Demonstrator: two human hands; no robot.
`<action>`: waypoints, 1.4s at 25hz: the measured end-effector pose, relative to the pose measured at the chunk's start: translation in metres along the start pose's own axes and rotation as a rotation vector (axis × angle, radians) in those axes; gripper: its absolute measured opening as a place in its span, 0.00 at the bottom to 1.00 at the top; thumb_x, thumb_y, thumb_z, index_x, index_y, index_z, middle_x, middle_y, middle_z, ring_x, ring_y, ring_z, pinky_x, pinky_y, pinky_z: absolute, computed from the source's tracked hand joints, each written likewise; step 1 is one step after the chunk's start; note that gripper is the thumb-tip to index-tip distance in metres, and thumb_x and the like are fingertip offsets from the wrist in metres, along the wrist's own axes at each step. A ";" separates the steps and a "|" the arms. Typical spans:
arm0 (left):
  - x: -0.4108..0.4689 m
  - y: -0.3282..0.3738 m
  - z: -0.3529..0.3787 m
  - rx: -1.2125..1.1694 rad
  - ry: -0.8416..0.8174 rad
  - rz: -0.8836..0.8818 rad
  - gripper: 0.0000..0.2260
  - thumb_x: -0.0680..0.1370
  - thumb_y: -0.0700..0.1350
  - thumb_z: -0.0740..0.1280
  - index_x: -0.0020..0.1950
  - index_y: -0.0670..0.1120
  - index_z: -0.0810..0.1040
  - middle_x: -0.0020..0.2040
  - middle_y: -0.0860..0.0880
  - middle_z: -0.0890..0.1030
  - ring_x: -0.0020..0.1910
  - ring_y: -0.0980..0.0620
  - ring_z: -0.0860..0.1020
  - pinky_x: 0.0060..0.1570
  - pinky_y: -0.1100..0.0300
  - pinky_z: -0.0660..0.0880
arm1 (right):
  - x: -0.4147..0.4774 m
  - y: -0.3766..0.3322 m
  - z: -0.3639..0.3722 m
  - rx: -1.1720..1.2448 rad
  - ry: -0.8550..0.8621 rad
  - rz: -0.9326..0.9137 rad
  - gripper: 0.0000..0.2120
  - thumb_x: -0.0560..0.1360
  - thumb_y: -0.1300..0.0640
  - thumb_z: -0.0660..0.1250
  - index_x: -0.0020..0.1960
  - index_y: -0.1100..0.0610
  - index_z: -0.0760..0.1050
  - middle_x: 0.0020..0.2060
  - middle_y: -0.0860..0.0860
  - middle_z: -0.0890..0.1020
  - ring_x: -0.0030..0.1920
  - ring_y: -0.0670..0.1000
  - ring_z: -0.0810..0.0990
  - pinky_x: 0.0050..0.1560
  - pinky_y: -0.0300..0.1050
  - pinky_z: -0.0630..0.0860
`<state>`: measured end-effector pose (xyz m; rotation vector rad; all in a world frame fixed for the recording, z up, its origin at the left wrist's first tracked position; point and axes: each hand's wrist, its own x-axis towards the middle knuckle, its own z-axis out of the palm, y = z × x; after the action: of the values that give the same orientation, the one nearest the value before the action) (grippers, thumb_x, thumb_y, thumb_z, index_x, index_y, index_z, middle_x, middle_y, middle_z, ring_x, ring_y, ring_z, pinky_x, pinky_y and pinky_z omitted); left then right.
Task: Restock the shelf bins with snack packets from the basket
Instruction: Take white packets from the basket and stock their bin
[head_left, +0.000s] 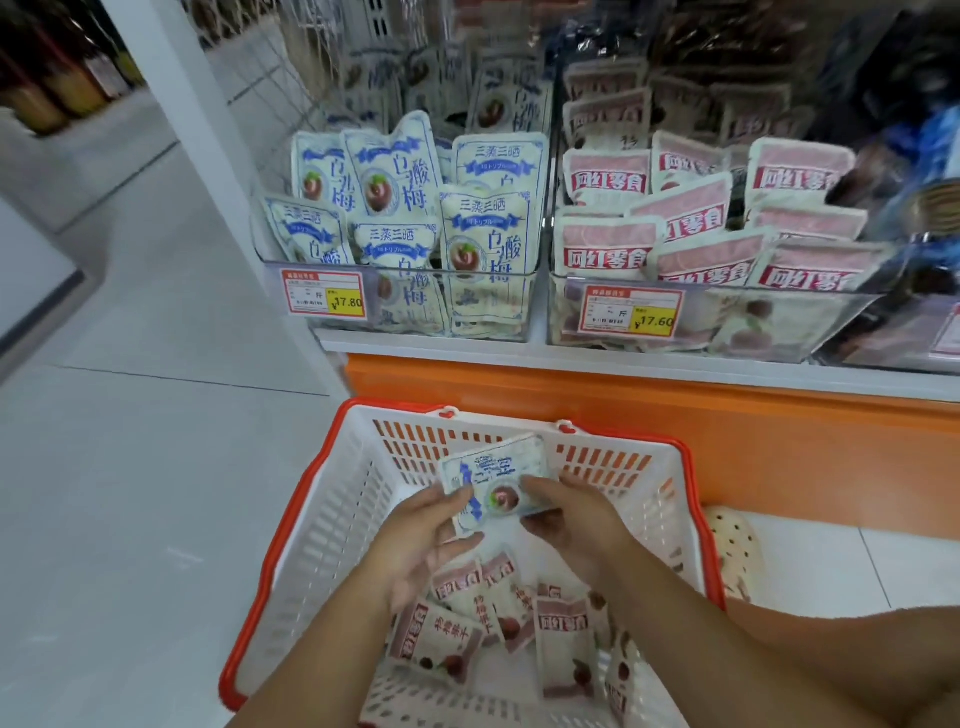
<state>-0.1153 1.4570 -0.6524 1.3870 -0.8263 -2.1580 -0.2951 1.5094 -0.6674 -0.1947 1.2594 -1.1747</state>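
Grips with left hand (415, 540), fingers curled on the left edge, the blue-and-white packet (496, 480), right hand (576, 525) curled on its right edge, just above the basket (291, 545). Looks light, soft and slick (a small sealed pouch), so better pinched at the flat seams than the puffy middle. Matches the left bin (405, 269), not the pink-packet bin (727, 292).

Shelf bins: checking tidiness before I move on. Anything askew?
Yes. Pink packets in the right bin lie tilted and overlapping, not in upright rows; the blue-and-white packets in the left bin lean at mixed angles.
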 end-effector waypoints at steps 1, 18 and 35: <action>-0.003 0.004 0.003 -0.042 0.017 0.029 0.14 0.73 0.41 0.72 0.58 0.43 0.78 0.52 0.45 0.85 0.56 0.45 0.81 0.55 0.49 0.79 | -0.005 -0.003 0.001 0.037 -0.037 0.000 0.17 0.74 0.66 0.69 0.62 0.66 0.75 0.52 0.60 0.84 0.48 0.57 0.83 0.45 0.46 0.80; -0.095 0.163 0.066 0.501 -0.090 0.549 0.06 0.77 0.43 0.70 0.53 0.48 0.82 0.46 0.49 0.86 0.43 0.51 0.84 0.44 0.55 0.81 | -0.122 -0.182 0.055 -0.816 -0.181 -0.466 0.09 0.75 0.55 0.71 0.54 0.55 0.81 0.45 0.52 0.87 0.50 0.59 0.84 0.51 0.52 0.78; 0.028 0.373 0.079 1.907 0.536 0.877 0.16 0.80 0.46 0.60 0.65 0.58 0.76 0.65 0.47 0.77 0.62 0.42 0.72 0.62 0.51 0.72 | 0.002 -0.363 0.136 -0.207 0.024 -0.744 0.08 0.76 0.69 0.66 0.51 0.58 0.76 0.34 0.50 0.85 0.31 0.45 0.84 0.26 0.37 0.78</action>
<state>-0.1818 1.1889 -0.3886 1.4280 -2.6619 0.1677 -0.3946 1.2810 -0.3701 -0.8602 1.3721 -1.6676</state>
